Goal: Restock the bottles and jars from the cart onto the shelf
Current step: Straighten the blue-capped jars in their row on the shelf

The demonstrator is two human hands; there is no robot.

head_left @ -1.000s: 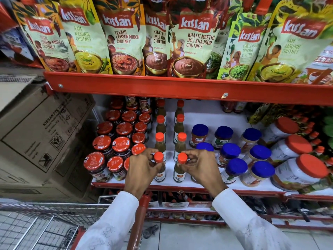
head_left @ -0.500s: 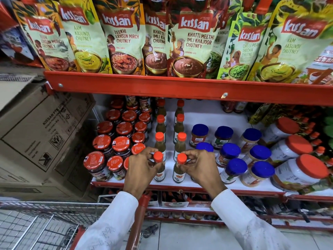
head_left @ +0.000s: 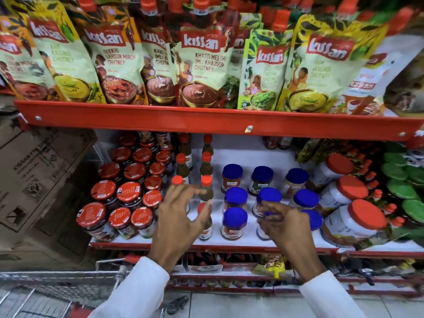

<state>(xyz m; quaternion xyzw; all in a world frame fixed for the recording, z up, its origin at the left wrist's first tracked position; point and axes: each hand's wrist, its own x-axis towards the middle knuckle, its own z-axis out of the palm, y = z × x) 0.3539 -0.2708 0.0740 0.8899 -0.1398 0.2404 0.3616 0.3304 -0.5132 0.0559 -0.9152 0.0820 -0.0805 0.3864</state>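
On the middle shelf (head_left: 229, 243), at its near edge, two orange-capped bottles stand in the front of their rows; only the right one (head_left: 205, 222) shows clearly, the left one being hidden behind the left hand (head_left: 181, 216).

Change noted: half a second ago each hand pinched the cap of one front bottle. Both hands have since let go and drawn back. The left hand is now open, fingers spread, holding nothing. The right hand (head_left: 284, 228) has shifted right, in front of the blue-lidded jars (head_left: 234, 220); it is blurred, fingers loosely curled, and appears empty, though contact with a jar cannot be ruled out.

Judgement: this pair of bottles is placed; the next fetch from the cart (head_left: 57, 285) looks due.

Containers:
- Orange-capped bottles: two rows running far into the shelf, dark greenish-brown contents.
- Red-lidded jars (head_left: 129, 191), left: dark contents, closely packed.
- Blue-lidded jars, centre-right: brown or pale contents, gaps between rows.
- Large white jars with orange lids (head_left: 353, 223), right: tilted, contents not visible.
- Cart: wire basket at near left; its contents are out of view.
- Upper shelf: chutney pouches (head_left: 202, 63), sealed.
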